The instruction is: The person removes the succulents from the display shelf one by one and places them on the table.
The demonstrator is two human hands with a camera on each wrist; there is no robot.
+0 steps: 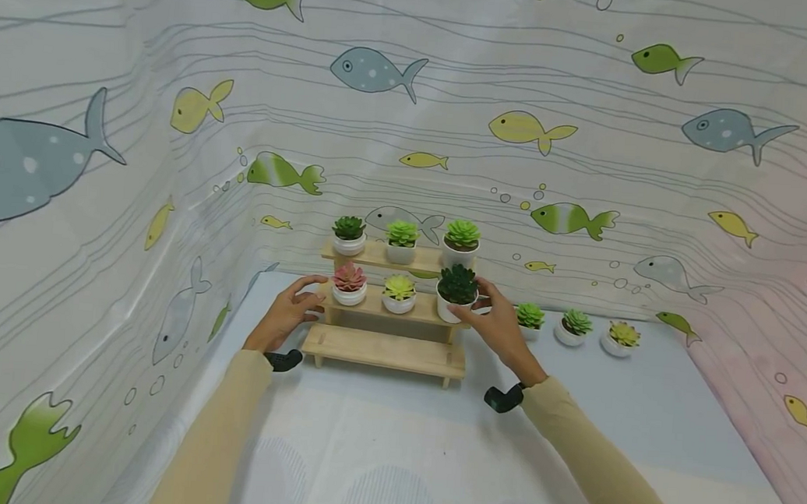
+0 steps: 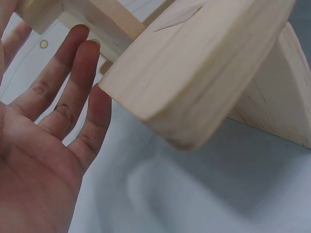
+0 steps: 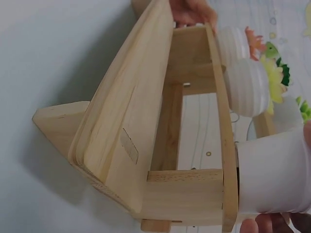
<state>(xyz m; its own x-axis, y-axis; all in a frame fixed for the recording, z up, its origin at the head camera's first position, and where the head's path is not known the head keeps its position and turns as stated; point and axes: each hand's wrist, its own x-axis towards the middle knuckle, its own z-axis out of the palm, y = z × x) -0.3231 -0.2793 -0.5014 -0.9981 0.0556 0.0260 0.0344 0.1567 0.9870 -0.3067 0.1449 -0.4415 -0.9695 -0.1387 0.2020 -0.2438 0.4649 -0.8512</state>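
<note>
A three-tier wooden plant stand [image 1: 386,344] carries small artificial succulents in white pots. At the right end of its middle tier, my right hand [image 1: 500,325] grips the white pot of a dark green succulent [image 1: 457,285]; the right wrist view has the pot's base [image 3: 272,170] against the shelf board. My left hand [image 1: 289,313] is at the stand's left end, its fingers extended beside the wood in the left wrist view. Along the middle tier stand a pink succulent [image 1: 350,279] and a yellow-green succulent [image 1: 399,289]. Several green succulents, including a bright one [image 1: 462,237], line the top tier.
Right of the stand, a green succulent [image 1: 530,315], another green succulent [image 1: 573,325] and a yellow succulent [image 1: 622,335] sit on the pale tabletop [image 1: 363,429]. A fish-patterned sheet [image 1: 458,68] rises behind and at the sides. The stand's lowest tier [image 1: 383,348] holds no pots.
</note>
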